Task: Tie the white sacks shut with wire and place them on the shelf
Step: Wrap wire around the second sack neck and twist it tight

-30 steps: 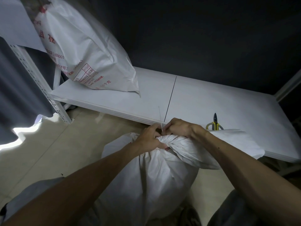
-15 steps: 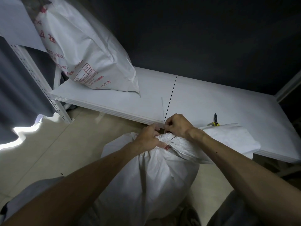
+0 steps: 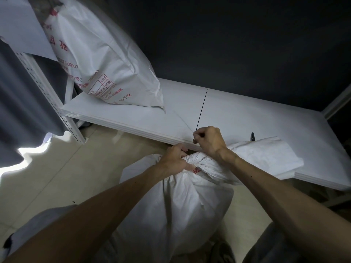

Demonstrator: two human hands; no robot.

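Observation:
A full white sack (image 3: 180, 209) stands on the floor in front of the low white shelf (image 3: 247, 120). Its neck is gathered into a bunch, and the loose top flops right onto the shelf edge. My left hand (image 3: 174, 160) grips the bunched neck. Just above it, my right hand (image 3: 209, 139) pinches a thin wire (image 3: 182, 119) whose free end slants up and left over the shelf. A second white sack (image 3: 98, 59) with red print leans on the shelf's left end.
The dark tip of a pair of pliers (image 3: 252, 135) pokes up behind the sack's floppy top on the shelf. A perforated white shelf post (image 3: 49, 97) stands at the left, a dark wall behind. Beige floor tiles (image 3: 66, 168) lie to the left.
My right hand has lifted off the neck and moved up and right, pulling the wire. The wire's free end now slants left instead of standing upright. The sack top hides more of the pliers.

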